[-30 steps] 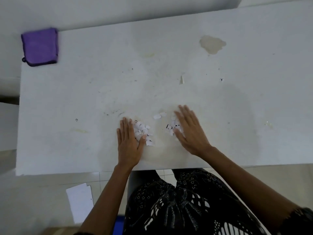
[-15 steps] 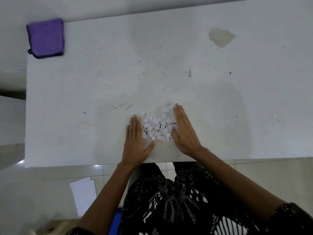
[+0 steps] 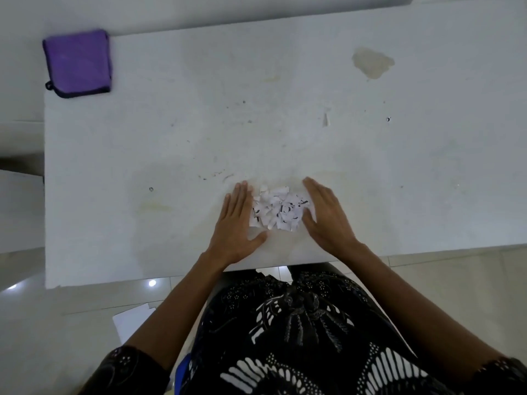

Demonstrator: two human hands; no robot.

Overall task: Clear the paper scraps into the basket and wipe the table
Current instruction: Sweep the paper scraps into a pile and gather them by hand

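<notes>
A heap of small white paper scraps (image 3: 278, 210) with black print lies on the white table (image 3: 171, 138) near its front edge. My left hand (image 3: 235, 223) rests flat on the table, its fingers against the heap's left side. My right hand (image 3: 328, 218) lies flat against the heap's right side. Both hands have straight fingers and hold nothing. One stray scrap (image 3: 325, 119) lies farther back, right of centre. A folded purple cloth (image 3: 77, 62) sits on the far left corner. No basket is in view.
A brownish stain (image 3: 372, 62) marks the table at the back right. Tiny dark specks (image 3: 388, 119) dot the surface. A white sheet of paper (image 3: 129, 323) lies on the tiled floor under the table's front edge, left of my legs.
My two hands have slid toward each other and pushed two separate patches of scraps into a single tight heap between them.
</notes>
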